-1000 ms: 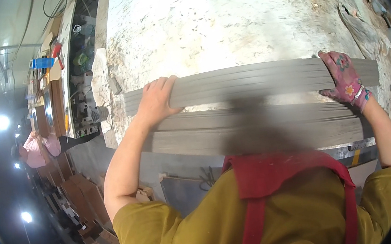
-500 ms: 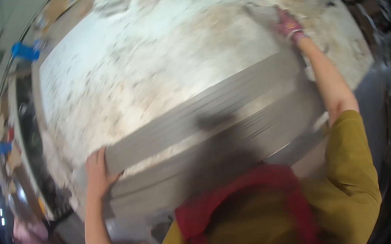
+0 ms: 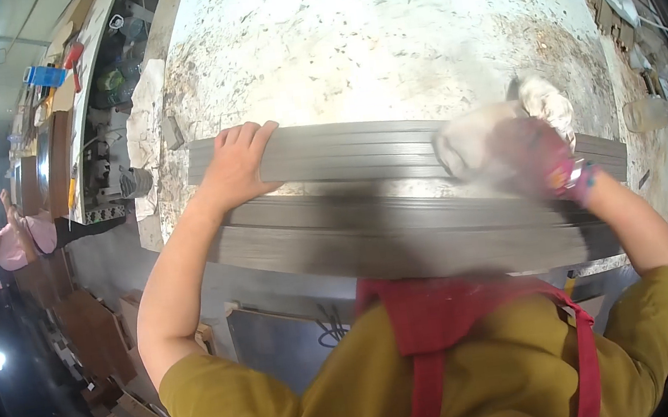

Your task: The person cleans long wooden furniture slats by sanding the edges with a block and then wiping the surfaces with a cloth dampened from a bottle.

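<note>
Two long grey grooved boards lie side by side across the table, the far board (image 3: 326, 147) and the near board (image 3: 355, 247). My bare left hand (image 3: 237, 169) grips the far board near its left end, fingers over the far edge and thumb along the near side. A pink-red glove covers my right hand (image 3: 534, 157), which is closed on a whitish cloth (image 3: 472, 141). That cloth is pressed against the right part of the far board, and motion blurs both it and the hand. Part of the cloth bunches up in a white wad beyond the hand.
The worn, stained white tabletop (image 3: 381, 44) spreads beyond the boards. A clear jar (image 3: 652, 114) lies at the right edge, near scraps. At far left, a person in pink (image 3: 25, 238) is beside a bench with a blue bin (image 3: 45, 75). Cardboard boxes (image 3: 90, 330) stand below.
My right hand has come back from the far right of the table onto the far board with the cloth. My left hand still grips the left end. The whole view has turned.
</note>
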Motion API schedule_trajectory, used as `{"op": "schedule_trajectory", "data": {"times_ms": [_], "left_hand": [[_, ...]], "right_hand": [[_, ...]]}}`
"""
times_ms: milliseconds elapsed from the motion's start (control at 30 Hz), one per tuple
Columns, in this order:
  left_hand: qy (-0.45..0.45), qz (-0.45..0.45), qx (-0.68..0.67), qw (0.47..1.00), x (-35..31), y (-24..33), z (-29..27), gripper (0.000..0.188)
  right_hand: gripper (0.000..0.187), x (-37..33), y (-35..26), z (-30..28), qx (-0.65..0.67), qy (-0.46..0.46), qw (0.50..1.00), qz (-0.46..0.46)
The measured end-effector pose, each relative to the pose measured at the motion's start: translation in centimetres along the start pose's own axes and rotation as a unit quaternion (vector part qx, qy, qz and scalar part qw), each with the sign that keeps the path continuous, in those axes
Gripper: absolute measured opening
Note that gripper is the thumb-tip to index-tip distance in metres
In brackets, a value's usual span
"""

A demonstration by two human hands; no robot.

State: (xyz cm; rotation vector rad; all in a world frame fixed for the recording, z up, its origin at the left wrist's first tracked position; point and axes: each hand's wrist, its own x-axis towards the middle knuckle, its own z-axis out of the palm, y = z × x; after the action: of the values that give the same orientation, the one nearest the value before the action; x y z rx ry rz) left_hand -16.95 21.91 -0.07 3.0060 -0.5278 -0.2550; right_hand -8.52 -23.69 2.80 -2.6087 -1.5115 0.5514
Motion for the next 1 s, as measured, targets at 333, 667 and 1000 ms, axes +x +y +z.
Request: {"op": "schedule_trajectory", "data": {"times_ms": [333,667,1000], "left_hand": [[0.043,0.049,-0.002,0.998,0.3,-1.6,1.3,0.090],[0.096,0.090,-0.039,0.991,0.3,-3.0,2.9,0.086],[0.057,0.043,-0.054,0.996,-0.2,-1.8,1.8,0.085]], "right_hand": [[0.023,20.4,-10.2,-0.4,0.028,0.156,0.971,-0.180],[0.024,23.0,-13.2,-2.3,0.022,0.089,0.984,-0.155],[0.036,-0.7,5.8,-1.5,-0.063,-0.133,0.913,0.379]]}}
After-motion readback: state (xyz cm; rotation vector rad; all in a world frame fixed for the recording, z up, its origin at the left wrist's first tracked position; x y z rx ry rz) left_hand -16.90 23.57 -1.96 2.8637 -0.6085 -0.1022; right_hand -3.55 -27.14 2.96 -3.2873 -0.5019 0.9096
